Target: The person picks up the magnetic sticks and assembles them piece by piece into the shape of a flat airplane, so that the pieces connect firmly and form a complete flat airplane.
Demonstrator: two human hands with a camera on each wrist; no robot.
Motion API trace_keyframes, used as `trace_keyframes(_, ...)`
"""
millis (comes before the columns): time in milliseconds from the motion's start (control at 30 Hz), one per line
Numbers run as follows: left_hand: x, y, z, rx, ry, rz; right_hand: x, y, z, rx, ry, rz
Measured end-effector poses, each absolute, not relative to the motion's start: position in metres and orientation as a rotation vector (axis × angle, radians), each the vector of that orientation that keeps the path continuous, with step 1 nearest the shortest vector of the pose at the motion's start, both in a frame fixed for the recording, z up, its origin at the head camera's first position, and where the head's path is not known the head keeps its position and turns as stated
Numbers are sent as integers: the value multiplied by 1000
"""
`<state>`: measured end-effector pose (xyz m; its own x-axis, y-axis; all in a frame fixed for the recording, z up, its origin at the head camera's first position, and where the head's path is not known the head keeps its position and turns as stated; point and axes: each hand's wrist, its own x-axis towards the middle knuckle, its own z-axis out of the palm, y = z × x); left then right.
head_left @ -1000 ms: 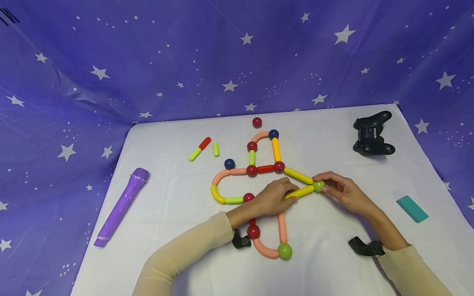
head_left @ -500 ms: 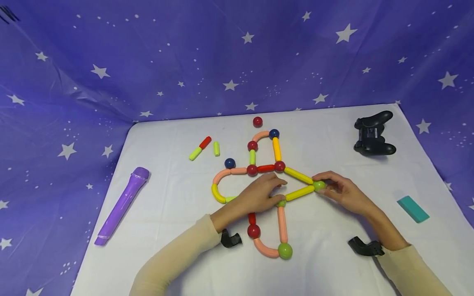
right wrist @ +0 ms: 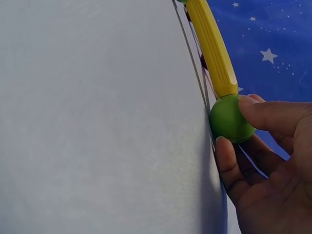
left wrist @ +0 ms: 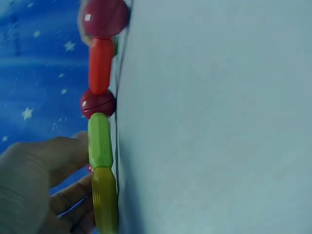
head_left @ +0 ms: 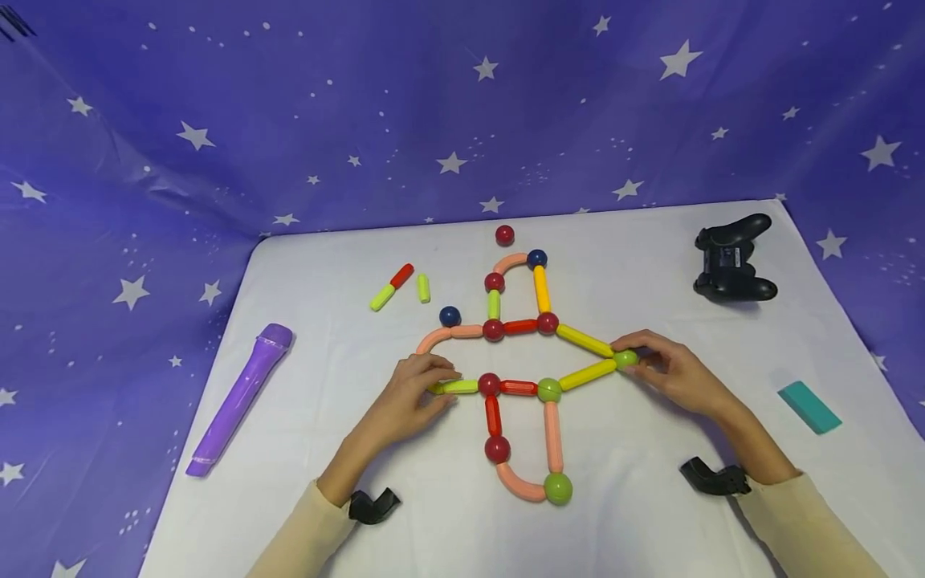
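A figure of rods and balls lies flat on the white table. My right hand (head_left: 675, 373) pinches the green ball (right wrist: 229, 119) at the figure's right tip, where two yellow rods (head_left: 588, 374) meet. My left hand (head_left: 412, 393) is at the figure's left end, thumb and fingers spread about the light green rod (left wrist: 100, 141) and the curved yellow rod (left wrist: 105, 200); it mostly covers the yellow one in the head view. Beyond the light green rod come a red ball (head_left: 489, 384), a red rod (head_left: 519, 388) and another green ball (head_left: 549, 390).
A loose red ball (head_left: 504, 235), a joined red-and-green rod pair (head_left: 393, 287) and a short green rod (head_left: 423, 288) lie behind the figure. A purple microphone (head_left: 242, 397) is left; a black game controller (head_left: 731, 261) and a teal block (head_left: 809, 407) are right.
My left hand has left the lower yellow rod and moved left across the figure to its curved end. My right hand stays on the green ball.
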<state>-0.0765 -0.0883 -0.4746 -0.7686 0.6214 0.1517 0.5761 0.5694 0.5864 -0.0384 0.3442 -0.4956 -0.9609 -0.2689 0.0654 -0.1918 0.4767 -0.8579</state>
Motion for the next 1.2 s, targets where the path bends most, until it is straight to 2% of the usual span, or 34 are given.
trace_keyframes(400,-78,-93,-493,1156,2797,1004,-39,344,-493,-451,2614,-1518)
trace_keyframes(667,-84,-97,-487,1134,2773,1007,-40,344,-492,-414,2611,-1500)
trace_keyframes(833,-122,-114,-475,1046,2873,1102,-38,347,-492,-432,2627,-1505)
trace_keyframes(1033,-191,-140,-475,596,2993,1125,-35,356,-492,-439,2679,-1554)
trace_keyframes(1200,-220,-147,-482,467,2980,1004,-34,359,-494,-433,2709,-1505)
